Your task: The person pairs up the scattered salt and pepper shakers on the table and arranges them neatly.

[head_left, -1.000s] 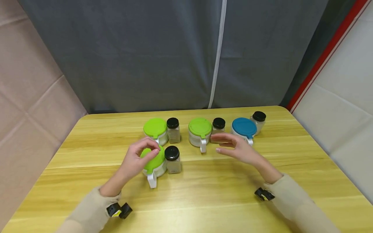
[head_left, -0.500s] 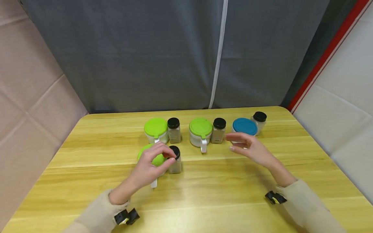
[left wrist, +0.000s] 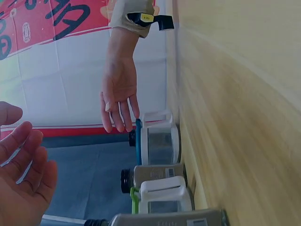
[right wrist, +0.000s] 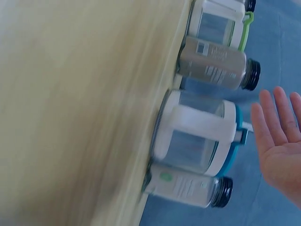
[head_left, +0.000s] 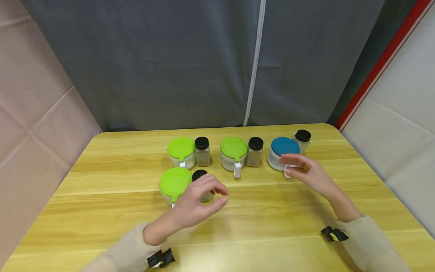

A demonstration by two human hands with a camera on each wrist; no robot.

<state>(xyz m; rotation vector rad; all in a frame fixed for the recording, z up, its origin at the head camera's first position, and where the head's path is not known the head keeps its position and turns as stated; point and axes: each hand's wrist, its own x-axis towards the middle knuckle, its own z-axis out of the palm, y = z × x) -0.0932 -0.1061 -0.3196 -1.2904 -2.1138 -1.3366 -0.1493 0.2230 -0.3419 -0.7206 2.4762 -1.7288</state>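
My left hand [head_left: 195,204] hovers with loosely bent fingers and holds nothing. In the head view it overlaps a black-capped spice bottle [head_left: 199,174] and the edge of the front green-lidded seasoning jar [head_left: 175,183]. Above the table on the right, my right hand [head_left: 310,175] is also bare, its fingertips by the handle side of the blue-lidded seasoning jar [head_left: 284,147]. From the right wrist, that jar's white handle [right wrist: 202,121] shows beside the open palm [right wrist: 284,160]. A spice bottle [head_left: 301,139] stands right behind the blue-lidded jar.
Across the back stand two more green-lidded jars, one at left [head_left: 181,149] and one in the middle [head_left: 233,149]. Each has a black-capped bottle at its right, the left bottle [head_left: 202,153] and the middle bottle [head_left: 254,153]. A grey curtain [head_left: 170,68] hangs behind the wooden table [head_left: 251,234].
My left hand has moved right, off the front green-lidded jar and past the front bottle. The right hand has shifted right, from the middle bottle to the blue-lidded jar. Jars and bottles stay put.
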